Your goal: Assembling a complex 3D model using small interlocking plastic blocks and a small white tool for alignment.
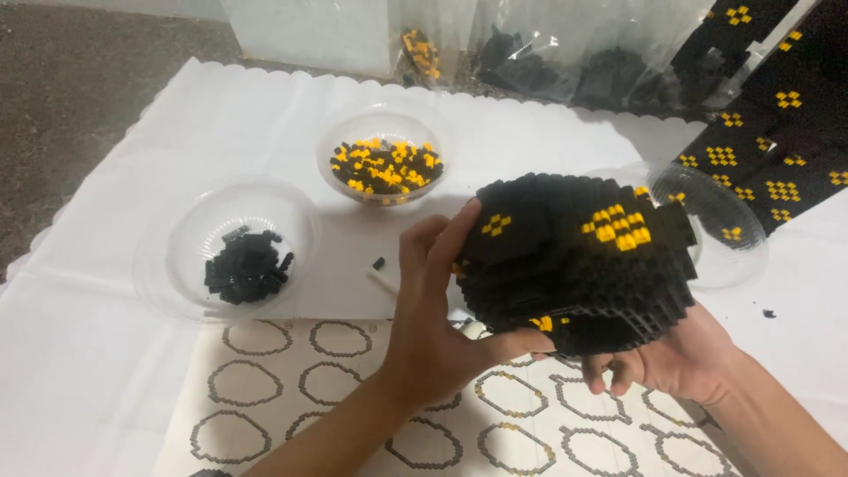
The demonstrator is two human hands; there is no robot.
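Both hands grip the black brick model above the sheet w/ left hand on its side, right hand under; prob best to support base evenly, press gently, avoid the 2 bowls.

Both hands hold a rounded black brick model with yellow patches above the surface. The left hand grips its near left side, fingers up the side and thumb beneath; the right hand supports it from below. Under the hands lies an instruction sheet printed with ring outlines. Farther left stand a clear bowl of black bricks and, behind it, a clear bowl of mixed black and yellow bricks. Clear bags of bricks lie along the far edge.
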